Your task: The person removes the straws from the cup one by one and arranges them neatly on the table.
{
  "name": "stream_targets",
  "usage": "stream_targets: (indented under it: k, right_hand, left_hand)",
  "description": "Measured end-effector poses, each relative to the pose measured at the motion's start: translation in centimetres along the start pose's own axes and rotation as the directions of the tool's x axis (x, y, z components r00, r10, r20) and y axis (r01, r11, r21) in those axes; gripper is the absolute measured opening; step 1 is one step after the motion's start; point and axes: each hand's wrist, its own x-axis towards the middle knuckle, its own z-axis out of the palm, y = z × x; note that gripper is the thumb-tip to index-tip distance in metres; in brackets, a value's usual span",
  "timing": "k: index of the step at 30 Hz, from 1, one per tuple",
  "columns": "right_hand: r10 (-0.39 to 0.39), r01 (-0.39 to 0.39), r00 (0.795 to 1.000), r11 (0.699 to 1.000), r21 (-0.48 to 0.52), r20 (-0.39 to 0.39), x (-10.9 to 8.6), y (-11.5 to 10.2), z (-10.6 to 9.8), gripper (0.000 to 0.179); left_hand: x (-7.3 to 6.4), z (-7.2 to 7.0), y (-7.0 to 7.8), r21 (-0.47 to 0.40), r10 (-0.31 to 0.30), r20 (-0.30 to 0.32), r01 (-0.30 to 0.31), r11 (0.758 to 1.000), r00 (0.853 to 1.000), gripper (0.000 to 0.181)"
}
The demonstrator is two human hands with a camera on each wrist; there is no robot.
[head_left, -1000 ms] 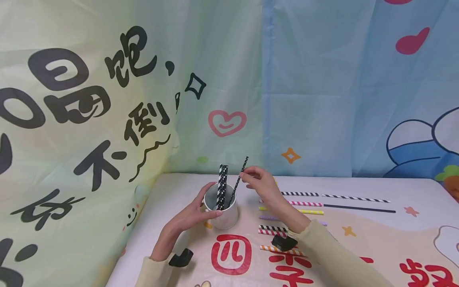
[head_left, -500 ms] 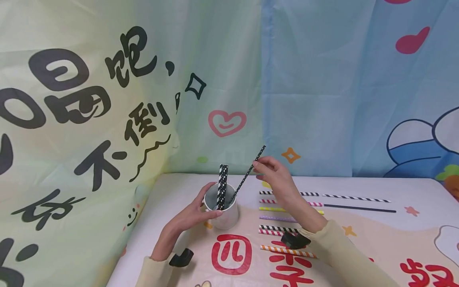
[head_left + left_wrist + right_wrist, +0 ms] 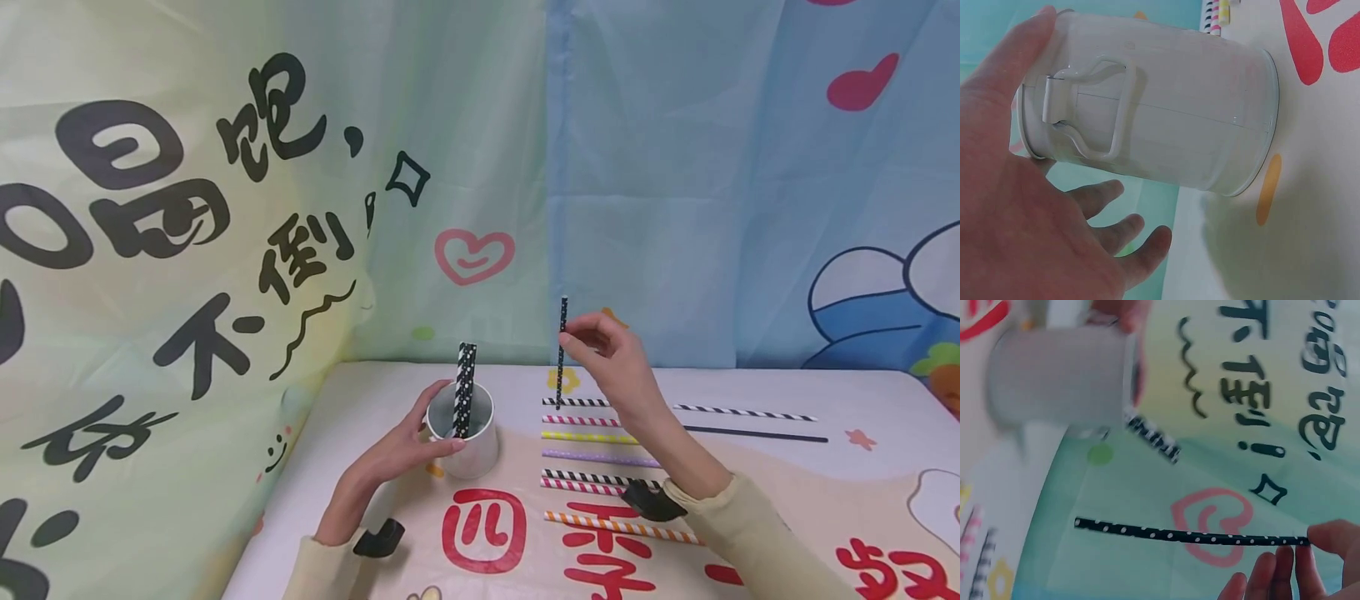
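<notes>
A white mug [image 3: 480, 458] stands on the table, with a few black-and-white patterned paper straws [image 3: 465, 387] leaning in it. My left hand [image 3: 408, 442] grips the mug at its rim, thumb on the near side and a finger on the far side; in the left wrist view the mug's handle [image 3: 1124, 115] shows, and the other fingers stay off it. To the right of the mug, my right hand [image 3: 618, 367] pinches a black straw with white dots [image 3: 1169, 535] near its upper end. That straw hangs nearly upright, apart from the mug.
Right of the mug lie several striped and dotted straws in a row, among them a yellow straw [image 3: 592, 437], a purple straw [image 3: 596, 457] and an orange-striped straw [image 3: 622, 527]. Farther right are a black-striped straw [image 3: 742, 412] and a plain black straw [image 3: 757, 433]. A printed curtain [image 3: 645, 167] hangs behind.
My right hand has drawn the dotted straw up out of the mug and carried it to the right, turning it from slanted to nearly upright. The left hand and mug stay put.
</notes>
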Motion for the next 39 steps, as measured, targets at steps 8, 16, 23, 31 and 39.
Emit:
stream_targets:
  k: [8,16,23,31,39]
  right_hand:
    - [-0.156,0.173,0.985,0.905,-0.389,0.073,-1.1,1.2,-0.9,0.016]
    - [-0.283,0.324,0.944,0.7,-0.637,0.169,-1.8,2.9,-1.5,0.012]
    - [-0.328,0.398,0.909,0.491,-0.775,0.259,-2.7,4.5,-2.2,0.014]
    - [-0.305,0.402,0.905,0.383,-0.832,0.297,-3.8,5.9,-3.4,0.018]
    - [-0.185,0.364,0.93,0.333,-0.87,0.319,-5.0,7.3,-5.3,0.029]
  left_hand:
    - [-0.1,0.1,0.2,0.001,-0.003,-0.002,0.003,1.0,1.0,0.092]
    - [-0.1,0.1,0.3,0.006,-0.008,-0.008,0.008,1.0,1.0,0.09]
    - [-0.2,0.1,0.4,0.003,0.003,-0.003,-0.003,1.0,1.0,0.09]
    - [-0.2,0.0,0.3,0.001,0.002,0.002,-0.002,1.0,1.0,0.089]
    - [-0.1,0.0,0.3,-0.001,0.002,0.0,-0.002,1.0,1.0,0.09]
